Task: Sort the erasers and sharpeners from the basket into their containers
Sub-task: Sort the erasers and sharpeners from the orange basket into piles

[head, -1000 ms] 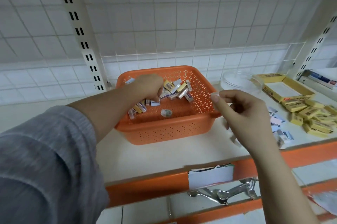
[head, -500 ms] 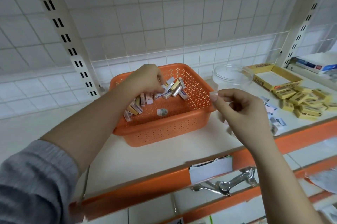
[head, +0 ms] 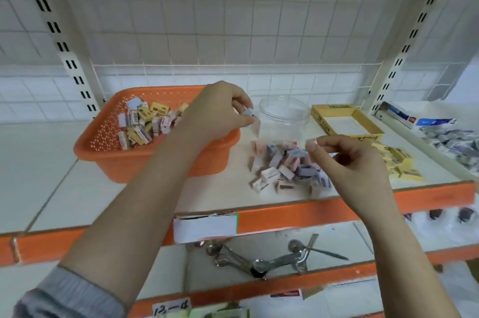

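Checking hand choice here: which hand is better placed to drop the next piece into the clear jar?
Left. The left hand already pinches a small piece beside the clear jar's rim, just past the basket. The right hand is lower, over the loose pile.

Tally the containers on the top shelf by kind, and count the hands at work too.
Orange basket: 1
Clear round jar: 1
Yellow cardboard box: 1
Hands: 2, the left hand and the right hand
Total: 3 containers, 2 hands
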